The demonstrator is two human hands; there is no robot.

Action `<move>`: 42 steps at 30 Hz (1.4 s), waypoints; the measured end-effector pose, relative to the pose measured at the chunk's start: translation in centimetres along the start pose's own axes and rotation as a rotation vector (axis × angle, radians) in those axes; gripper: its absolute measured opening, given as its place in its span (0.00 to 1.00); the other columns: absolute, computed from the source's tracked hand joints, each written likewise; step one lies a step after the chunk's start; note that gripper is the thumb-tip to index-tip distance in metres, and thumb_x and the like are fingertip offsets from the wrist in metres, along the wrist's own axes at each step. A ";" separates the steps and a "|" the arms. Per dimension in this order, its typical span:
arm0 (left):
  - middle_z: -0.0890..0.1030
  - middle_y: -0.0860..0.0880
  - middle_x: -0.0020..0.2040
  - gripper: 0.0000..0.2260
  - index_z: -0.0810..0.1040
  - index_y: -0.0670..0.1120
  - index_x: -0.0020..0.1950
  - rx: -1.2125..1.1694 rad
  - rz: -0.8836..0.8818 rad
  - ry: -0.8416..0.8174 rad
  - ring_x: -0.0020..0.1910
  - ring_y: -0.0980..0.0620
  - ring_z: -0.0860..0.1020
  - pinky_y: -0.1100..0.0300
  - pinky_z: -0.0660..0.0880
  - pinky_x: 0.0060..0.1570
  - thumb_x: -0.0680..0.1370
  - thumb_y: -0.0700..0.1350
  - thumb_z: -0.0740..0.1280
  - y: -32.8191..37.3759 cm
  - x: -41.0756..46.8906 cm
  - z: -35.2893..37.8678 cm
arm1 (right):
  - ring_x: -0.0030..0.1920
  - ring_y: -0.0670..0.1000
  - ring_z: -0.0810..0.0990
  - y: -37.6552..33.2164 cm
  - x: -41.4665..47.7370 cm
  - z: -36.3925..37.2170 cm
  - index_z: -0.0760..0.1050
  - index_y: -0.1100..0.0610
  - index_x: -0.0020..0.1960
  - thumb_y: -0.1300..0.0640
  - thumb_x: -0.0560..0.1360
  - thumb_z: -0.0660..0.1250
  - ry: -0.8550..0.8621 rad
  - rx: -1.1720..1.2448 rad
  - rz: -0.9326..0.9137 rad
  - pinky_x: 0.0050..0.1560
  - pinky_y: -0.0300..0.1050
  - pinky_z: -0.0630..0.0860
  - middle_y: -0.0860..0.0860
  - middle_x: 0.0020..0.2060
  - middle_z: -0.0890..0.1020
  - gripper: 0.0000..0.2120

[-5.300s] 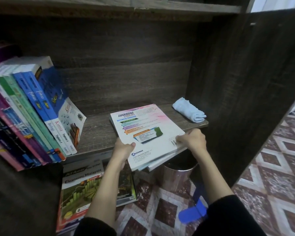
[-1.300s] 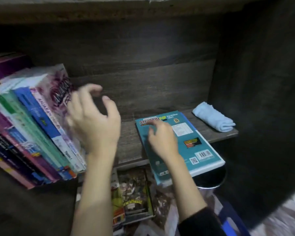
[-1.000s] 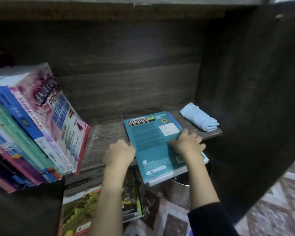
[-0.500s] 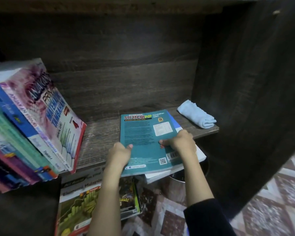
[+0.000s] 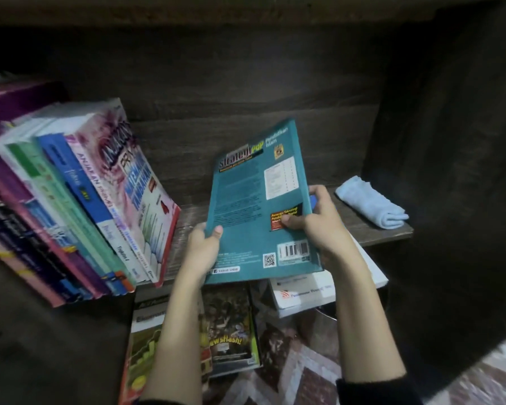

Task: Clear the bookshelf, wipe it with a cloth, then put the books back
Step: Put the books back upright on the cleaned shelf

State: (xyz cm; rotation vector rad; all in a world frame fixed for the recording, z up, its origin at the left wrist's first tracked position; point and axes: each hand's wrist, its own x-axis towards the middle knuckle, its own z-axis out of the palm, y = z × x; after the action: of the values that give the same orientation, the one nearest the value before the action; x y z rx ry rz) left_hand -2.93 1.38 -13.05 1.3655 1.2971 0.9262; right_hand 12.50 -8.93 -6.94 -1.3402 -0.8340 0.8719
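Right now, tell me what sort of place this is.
Probably a home study corner: a dark wooden bookshelf holds leaning school workbooks, more books lie on the patterned tiled floor below.

The teal book (image 5: 254,217) carries white panels, a white barcode patch and a black label with yellow lettering over red. At the far right, the cloth (image 5: 371,204) is pale blue. The shelf (image 5: 362,232) is dark brown with streaky wood grain. At left, the leaning books (image 5: 79,200) run from a pink-and-white mottled cover with a red edge through blue, green and purple spines. Near, the blurred floor (image 5: 313,384) seems tiled in maroon and cream diamonds. The sleeve (image 5: 374,390) is black.
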 end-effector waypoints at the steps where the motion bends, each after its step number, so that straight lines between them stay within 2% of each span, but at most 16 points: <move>1: 0.78 0.45 0.57 0.07 0.72 0.45 0.59 -0.017 0.013 0.003 0.54 0.47 0.77 0.62 0.75 0.52 0.81 0.43 0.61 0.5 -0.1 -0.5 | 0.41 0.54 0.82 -0.3 -0.3 0.5 0.66 0.50 0.46 0.73 0.72 0.67 0.004 -0.022 -0.054 0.42 0.51 0.81 0.54 0.43 0.82 0.19; 4: 0.74 0.45 0.65 0.18 0.67 0.40 0.70 0.023 0.132 0.177 0.63 0.48 0.73 0.63 0.69 0.59 0.80 0.42 0.61 2.7 -0.4 -2.6 | 0.47 0.49 0.81 -0.6 -1.0 2.7 0.67 0.50 0.50 0.72 0.70 0.68 0.058 -0.160 -0.265 0.51 0.48 0.77 0.46 0.44 0.81 0.20; 6: 0.73 0.46 0.66 0.19 0.67 0.39 0.70 -0.099 0.270 0.276 0.62 0.53 0.73 0.67 0.68 0.60 0.81 0.42 0.61 5.2 -1.4 -4.1 | 0.45 0.44 0.78 -0.2 -1.4 4.9 0.66 0.51 0.54 0.71 0.71 0.67 0.083 -0.213 -0.376 0.48 0.41 0.73 0.40 0.43 0.78 0.20; 8: 0.73 0.52 0.62 0.17 0.69 0.43 0.69 -0.187 0.418 0.303 0.56 0.63 0.73 0.74 0.68 0.56 0.80 0.42 0.62 7.8 -2.8 -5.2 | 0.47 0.51 0.78 0.8 -1.8 7.2 0.66 0.52 0.60 0.68 0.74 0.65 0.095 -0.266 -0.459 0.45 0.43 0.71 0.46 0.45 0.80 0.20; 9: 0.73 0.53 0.62 0.17 0.70 0.45 0.69 -0.221 0.483 0.301 0.55 0.66 0.73 0.73 0.68 0.59 0.80 0.44 0.62 8.8 -3.4 -5.6 | 0.47 0.56 0.78 1.3 -2.0 8.4 0.66 0.53 0.63 0.67 0.75 0.64 0.104 -0.302 -0.506 0.44 0.46 0.72 0.51 0.47 0.81 0.20; 12: 0.67 0.50 0.71 0.24 0.63 0.50 0.74 -0.305 0.588 0.258 0.68 0.58 0.67 0.60 0.65 0.69 0.78 0.49 0.65 10.8 -4.7 -6.6 | 0.41 0.64 0.81 3.1 -2.9 12.0 0.63 0.52 0.65 0.64 0.76 0.62 0.134 -0.395 -0.716 0.37 0.50 0.72 0.60 0.45 0.83 0.20; 15: 0.57 0.50 0.76 0.37 0.53 0.52 0.77 -0.045 0.731 0.365 0.74 0.55 0.59 0.57 0.59 0.72 0.73 0.54 0.69 11.7 -4.9 -7.5 | 0.30 0.63 0.80 4.5 -3.8 15.0 0.61 0.53 0.63 0.60 0.72 0.57 0.079 -0.514 -0.808 0.24 0.47 0.70 0.60 0.37 0.84 0.19; 18: 0.62 0.49 0.74 0.32 0.56 0.48 0.76 0.212 0.850 0.539 0.73 0.53 0.61 0.57 0.60 0.71 0.75 0.38 0.65 11.9 -4.8 -9.1 | 0.26 0.58 0.79 5.8 -4.2 17.1 0.64 0.55 0.62 0.57 0.70 0.55 0.087 -0.578 -0.823 0.21 0.44 0.68 0.56 0.33 0.84 0.20; 21: 0.71 0.47 0.67 0.25 0.63 0.47 0.71 0.437 0.860 0.576 0.62 0.50 0.73 0.58 0.70 0.61 0.75 0.33 0.61 11.6 -5.4 -10.4 | 0.30 0.61 0.81 7.3 -4.3 18.3 0.60 0.53 0.64 0.62 0.72 0.60 0.017 -0.526 -0.786 0.23 0.45 0.70 0.59 0.37 0.84 0.22; 24: 0.74 0.46 0.66 0.19 0.69 0.44 0.65 0.750 0.944 0.667 0.51 0.43 0.79 0.53 0.73 0.47 0.74 0.38 0.64 10.6 -5.7 -11.5 | 0.45 0.65 0.82 7.9 -4.2 18.8 0.54 0.49 0.70 0.67 0.75 0.60 -0.120 -0.465 -0.712 0.41 0.51 0.77 0.62 0.52 0.82 0.29; 27: 0.76 0.49 0.64 0.18 0.73 0.43 0.62 0.970 0.991 0.822 0.63 0.46 0.72 0.53 0.60 0.56 0.73 0.47 0.64 10.0 -5.3 -13.0 | 0.55 0.60 0.80 7.2 -3.8 18.5 0.55 0.52 0.75 0.66 0.78 0.59 -0.233 -0.458 -0.593 0.53 0.47 0.74 0.58 0.61 0.78 0.28; 31: 0.70 0.48 0.70 0.19 0.70 0.44 0.63 1.007 0.916 0.712 0.74 0.47 0.60 0.45 0.50 0.70 0.74 0.49 0.64 9.5 -4.4 -14.2 | 0.60 0.60 0.77 7.0 -3.0 18.1 0.55 0.50 0.74 0.62 0.79 0.60 -0.305 -0.472 -0.525 0.59 0.50 0.71 0.55 0.66 0.75 0.27; 33: 0.69 0.47 0.70 0.20 0.68 0.44 0.63 0.996 0.887 0.651 0.74 0.47 0.60 0.44 0.47 0.72 0.73 0.48 0.63 9.3 -4.0 -14.1 | 0.60 0.59 0.77 7.4 -2.3 17.8 0.54 0.46 0.73 0.56 0.78 0.63 -0.362 -0.464 -0.456 0.62 0.53 0.72 0.53 0.66 0.74 0.28; 35: 0.72 0.46 0.66 0.20 0.68 0.44 0.63 0.973 0.871 0.639 0.70 0.46 0.66 0.45 0.45 0.72 0.72 0.48 0.61 9.3 -3.9 -14.0 | 0.62 0.56 0.76 7.6 -1.6 17.3 0.54 0.41 0.71 0.53 0.74 0.69 -0.452 -0.416 -0.372 0.63 0.57 0.73 0.51 0.66 0.74 0.33; 39: 0.74 0.46 0.62 0.22 0.69 0.46 0.63 1.017 0.832 0.614 0.64 0.46 0.71 0.45 0.50 0.70 0.72 0.54 0.63 9.8 -4.3 -14.4 | 0.71 0.53 0.66 7.9 -0.2 15.7 0.51 0.34 0.72 0.64 0.66 0.75 -0.677 -0.402 -0.185 0.67 0.57 0.70 0.50 0.73 0.64 0.49; 42: 0.72 0.48 0.66 0.31 0.67 0.51 0.66 1.092 0.793 0.494 0.67 0.47 0.68 0.47 0.52 0.69 0.67 0.64 0.65 10.6 -5.0 -15.4 | 0.72 0.56 0.63 8.1 0.3 15.1 0.49 0.40 0.75 0.67 0.66 0.74 -0.683 -0.528 -0.116 0.67 0.58 0.68 0.53 0.74 0.62 0.51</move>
State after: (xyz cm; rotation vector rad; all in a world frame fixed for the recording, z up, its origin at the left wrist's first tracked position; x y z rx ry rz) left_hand -16.05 -0.43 1.00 2.7586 1.7737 1.1597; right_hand -1.23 -1.65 -14.17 -1.4265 -1.7492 1.0786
